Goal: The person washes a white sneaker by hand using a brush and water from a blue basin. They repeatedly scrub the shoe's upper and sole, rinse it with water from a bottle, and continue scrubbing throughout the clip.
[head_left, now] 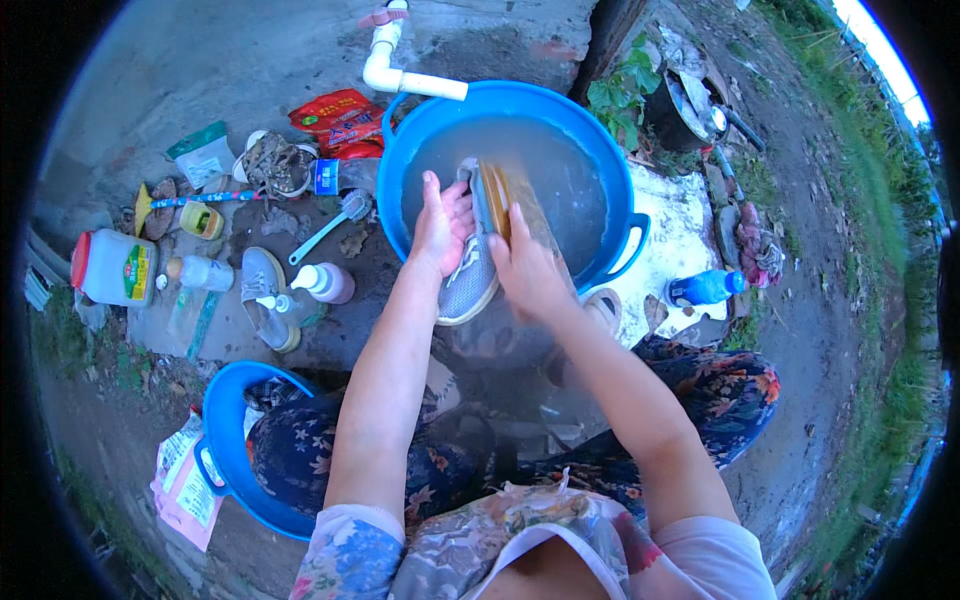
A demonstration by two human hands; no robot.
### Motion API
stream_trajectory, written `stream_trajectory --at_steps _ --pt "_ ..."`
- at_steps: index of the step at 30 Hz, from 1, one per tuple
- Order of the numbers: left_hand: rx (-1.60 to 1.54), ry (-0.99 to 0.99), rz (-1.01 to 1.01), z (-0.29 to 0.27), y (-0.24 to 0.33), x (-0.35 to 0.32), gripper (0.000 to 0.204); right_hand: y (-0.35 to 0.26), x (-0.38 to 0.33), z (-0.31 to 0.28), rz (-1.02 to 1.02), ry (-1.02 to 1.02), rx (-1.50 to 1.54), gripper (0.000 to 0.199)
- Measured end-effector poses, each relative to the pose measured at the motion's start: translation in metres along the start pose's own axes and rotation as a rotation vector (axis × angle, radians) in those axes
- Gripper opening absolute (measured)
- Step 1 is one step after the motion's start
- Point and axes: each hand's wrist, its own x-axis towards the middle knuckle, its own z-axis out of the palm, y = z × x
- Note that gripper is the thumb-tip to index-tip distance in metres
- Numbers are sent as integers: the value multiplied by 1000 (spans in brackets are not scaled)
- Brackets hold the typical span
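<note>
Over the near rim of the blue basin, which holds cloudy water, a grey sneaker lies between the person's two hands. The left hand grips it from its left side, the fingers curled over the upper edge and pressed against the shoe. The right hand is just beside the shoe on its right, closed around a brown scrub brush whose bristle side rests against the shoe's upper. The sneaker's long axis runs roughly away from the person: one end hangs over the basin's near rim toward the person's knees, the other reaches into the basin above the water, tilted a little to the right; which end is the toe I cannot tell. The brush lies nearly parallel to the shoe. A white pipe ends over the basin's far rim. To the left on the ground lie a second grey shoe, a light-blue long-handled brush, small bottles, and a white jug with a red cap. A smaller blue basin stands by the person's left knee.
</note>
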Motion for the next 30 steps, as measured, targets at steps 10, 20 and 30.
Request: stream_trajectory --at_steps 10,20,30 --pt "94 73 -27 14 1 -5 80 10 29 8 110 61 123 60" --pt "187 86 28 21 -1 2 59 26 59 6 199 50 408 55" --pt "749 184 149 0 -13 17 37 18 59 4 127 28 121 59"
